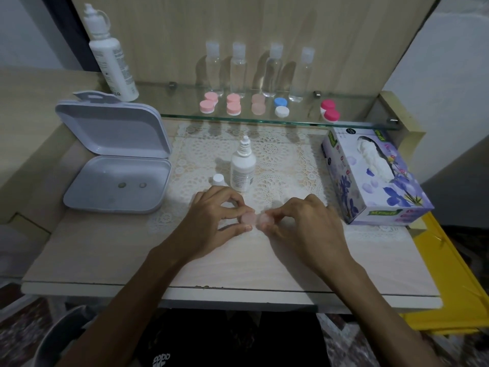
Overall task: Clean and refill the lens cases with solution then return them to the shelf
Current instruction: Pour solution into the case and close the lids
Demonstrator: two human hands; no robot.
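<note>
My wooden desk (pixel 105 250) stretches before me, with a lace mat (pixel 288 165) over its middle and a glass shelf (pixel 365 109) along the back. At the right sits a purple tissue box (pixel 375 192); at the left a grey plastic box (pixel 116 181) lies open, two small round lenses (pixel 132 185) resting in its tray. A tall white solution bottle (pixel 111 56) stands at the shelf's left end, and four clear bottles (pixel 239 70) line the back. A small dropper bottle (pixel 242 168) stands uncapped on the mat, its white cap (pixel 218 179) just beside it on the left. In front of the clear bottles lie five lens cases: two pink (pixel 209 102), one pale pink (pixel 258 104), one blue and white (pixel 281 107), one magenta (pixel 330 111). My left hand (pixel 211 223) and right hand (pixel 304 226) meet low over the mat, each pinching one end of the pale pink lens case (pixel 255 218) between thumb and fingertips, the left on its left cap, the right on its right.
</note>
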